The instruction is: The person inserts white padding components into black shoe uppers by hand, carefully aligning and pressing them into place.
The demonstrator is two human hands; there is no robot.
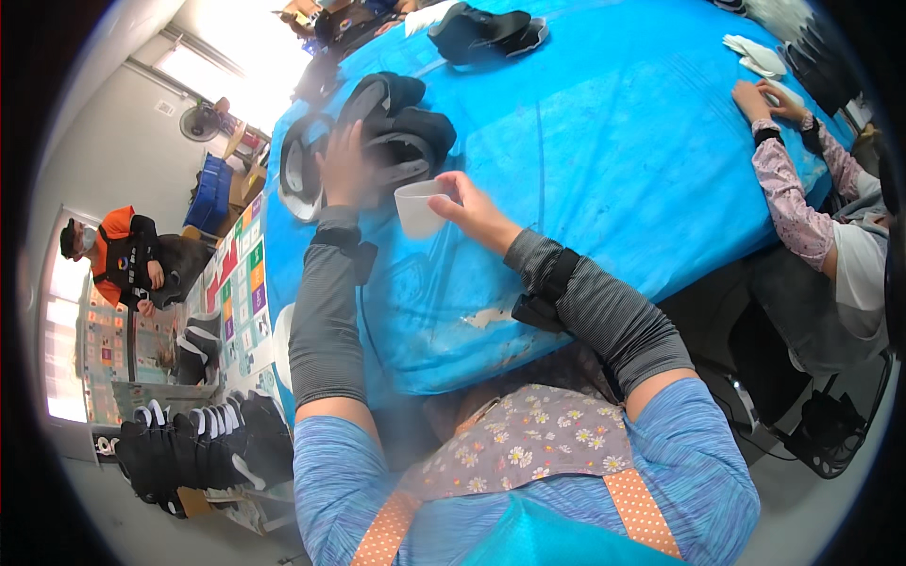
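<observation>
My right hand [475, 215] grips a small white cup [416, 209] at its rim, thumb on the near side, above the blue-covered table. My left hand [345, 168] is stretched out at the left, with its fingers extended among a cluster of shoes. Next to it lies a black shoe with a grey lining [304, 170]. More black shoes [412, 137] are heaped just right of that hand, beyond the cup. Blur hides whether my left fingers touch any of them. What the cup contains cannot be made out.
A blue sheet [566, 160] covers the table. Further black shoes [486, 33] sit at its far side. A co-worker's hands [766, 99] rest at the right edge near white pieces [755, 57]. Shoes crowd a rack [203, 448] at lower left; another person [123, 250] is beyond.
</observation>
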